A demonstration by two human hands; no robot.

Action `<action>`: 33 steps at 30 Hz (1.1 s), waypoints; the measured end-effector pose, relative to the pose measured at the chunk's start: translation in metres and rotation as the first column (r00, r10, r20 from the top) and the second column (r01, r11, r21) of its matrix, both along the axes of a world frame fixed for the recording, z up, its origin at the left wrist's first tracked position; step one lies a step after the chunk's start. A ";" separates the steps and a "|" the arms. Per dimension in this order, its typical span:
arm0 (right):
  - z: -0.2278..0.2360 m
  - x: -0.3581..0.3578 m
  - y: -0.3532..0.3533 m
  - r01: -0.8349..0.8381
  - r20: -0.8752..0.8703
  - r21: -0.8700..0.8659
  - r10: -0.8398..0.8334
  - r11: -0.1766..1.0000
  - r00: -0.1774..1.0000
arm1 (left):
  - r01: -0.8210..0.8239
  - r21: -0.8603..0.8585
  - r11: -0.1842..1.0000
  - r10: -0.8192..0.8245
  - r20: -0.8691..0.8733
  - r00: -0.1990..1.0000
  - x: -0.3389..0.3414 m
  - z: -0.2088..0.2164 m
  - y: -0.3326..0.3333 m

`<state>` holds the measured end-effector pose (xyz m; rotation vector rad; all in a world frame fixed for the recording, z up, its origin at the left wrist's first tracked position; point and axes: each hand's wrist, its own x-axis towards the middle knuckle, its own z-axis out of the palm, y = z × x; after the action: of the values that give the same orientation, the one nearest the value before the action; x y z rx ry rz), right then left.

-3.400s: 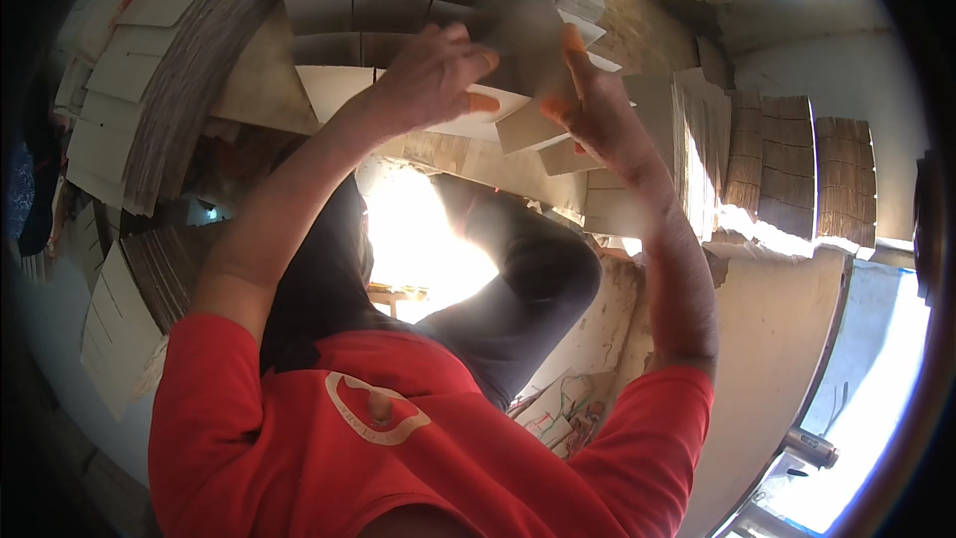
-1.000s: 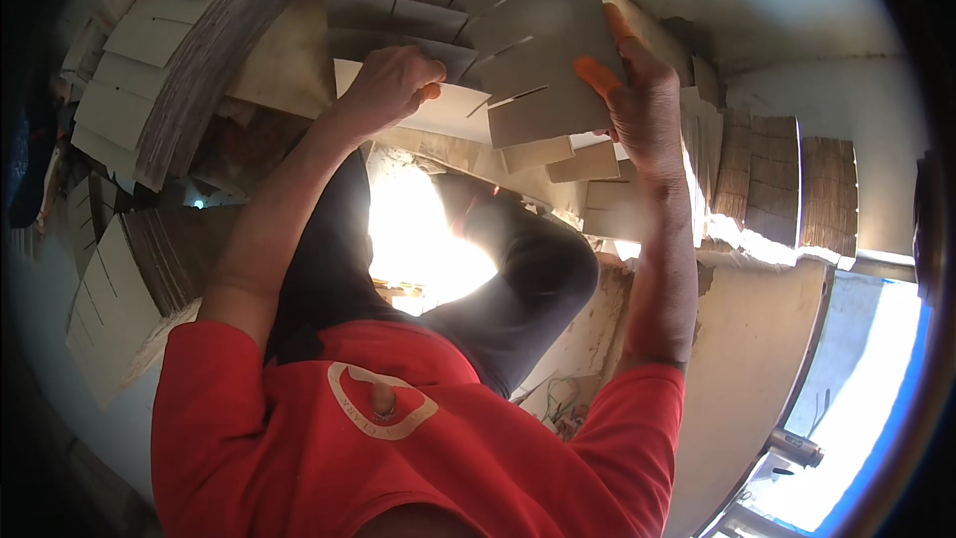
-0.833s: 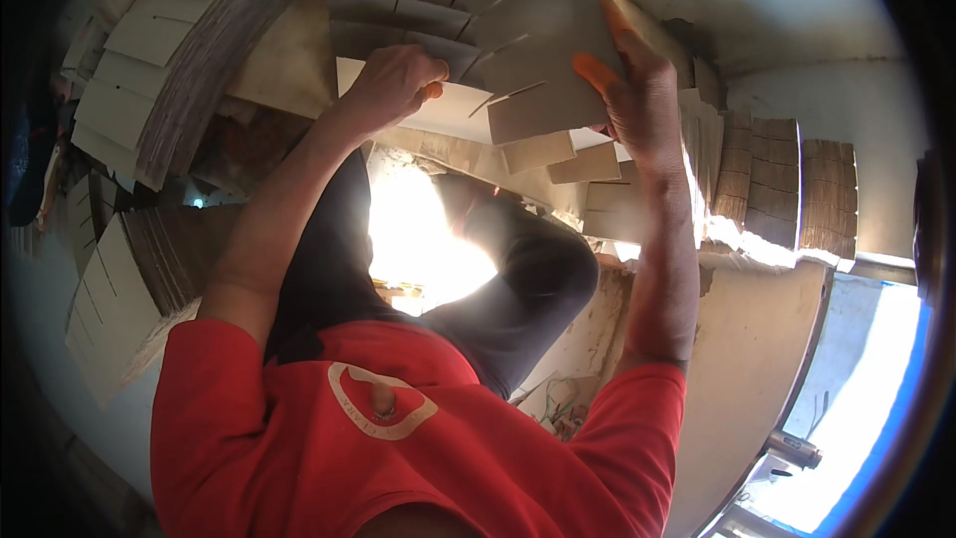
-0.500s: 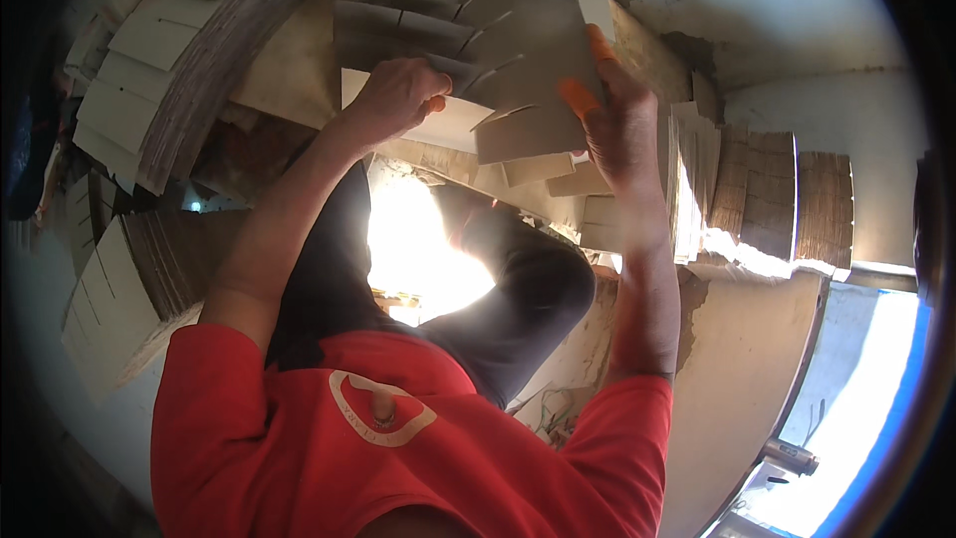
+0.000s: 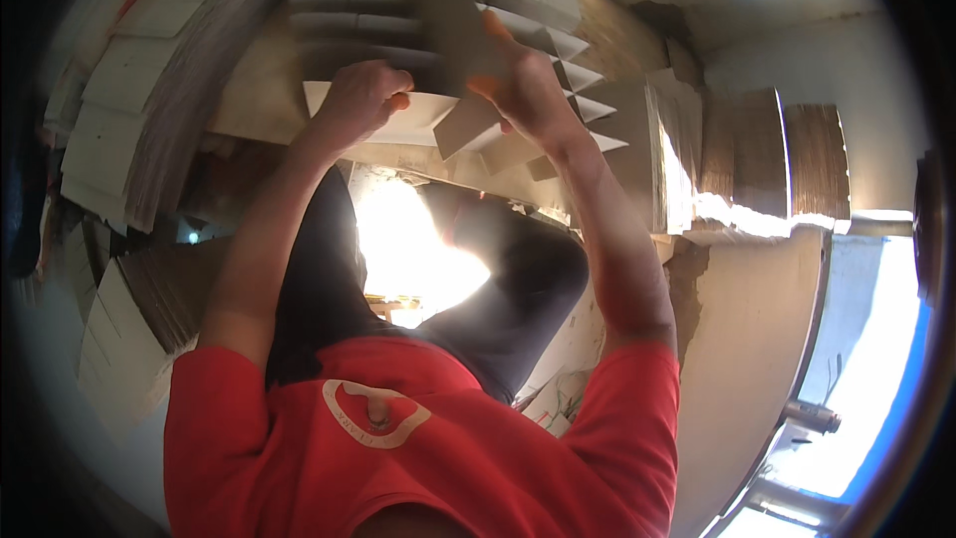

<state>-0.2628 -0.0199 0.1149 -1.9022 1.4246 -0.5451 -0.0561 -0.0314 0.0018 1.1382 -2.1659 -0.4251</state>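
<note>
My right hand (image 5: pixel 528 95) is closed on a brown cardboard divider strip (image 5: pixel 446 25), with orange coverings on its fingertips. The strip is tilted and blurred over parallel cardboard strips (image 5: pixel 349 25) that stand in rows on the work surface. Slanted cross pieces (image 5: pixel 588 80) stick out of those rows beyond my right hand. My left hand (image 5: pixel 363 100) is curled closed at the front row, by a pale front strip (image 5: pixel 423 118). Orange shows at its fingertip too. Whether it pinches anything cannot be made out.
A long stack of slotted cardboard sheets (image 5: pixel 194 80) curves along the left, with another bundle (image 5: pixel 164 294) below it. More cardboard stacks (image 5: pixel 742 149) stand at the right by the wall. Bright light glares between my knees.
My right hand has brought the divider strip leftward, and its broad slotted face has turned to a narrower angle. Cross pieces at the right are now uncovered. My left hand stays closed near the front row.
</note>
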 end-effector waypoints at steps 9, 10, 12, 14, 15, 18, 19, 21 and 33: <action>-0.011 0.006 -0.009 -0.107 -0.030 0.060 0.109 0.992 0.994 | -0.011 0.014 1.000 0.011 0.037 0.999 -0.002 0.004 0.002; -0.011 0.008 -0.009 -0.107 -0.073 0.044 0.110 0.993 0.991 | -0.003 0.009 1.000 0.003 0.014 1.000 -0.002 0.005 0.002; -0.007 0.009 -0.014 -0.129 -0.169 0.013 0.129 0.992 0.977 | 0.012 0.000 1.000 -0.012 -0.032 0.999 -0.001 0.006 0.002; -0.006 0.007 -0.015 -0.150 -0.235 -0.071 0.129 0.986 0.963 | 0.016 0.009 1.000 -0.016 -0.012 1.000 -0.001 0.005 0.003; -0.007 0.006 -0.014 -0.160 -0.253 -0.141 0.120 0.977 0.960 | 0.019 0.013 1.000 -0.019 -0.002 1.000 -0.001 0.005 0.004; -0.013 0.006 -0.009 -0.156 -0.217 -0.110 0.129 0.982 0.968 | 0.017 -0.043 0.999 -0.017 -0.003 1.000 -0.001 0.003 0.008; -0.025 0.004 -0.007 -0.165 -0.251 -0.109 0.134 0.980 0.959 | 0.009 -0.031 0.999 -0.009 0.001 1.000 -0.005 0.006 0.010; -0.070 -0.003 -0.002 -0.206 -0.381 -0.152 0.135 0.967 0.915 | 0.007 -0.014 1.000 -0.007 0.004 1.000 -0.013 0.013 0.011; -0.073 -0.152 0.066 0.159 -0.324 -0.839 -0.712 0.521 0.623 | 0.010 -0.014 1.000 -0.010 0.025 1.000 -0.010 0.020 0.017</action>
<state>-0.4145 0.0461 0.0414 -2.4841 2.5558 -0.9048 -0.0663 -0.0147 0.0219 1.1305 -2.1934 -0.4013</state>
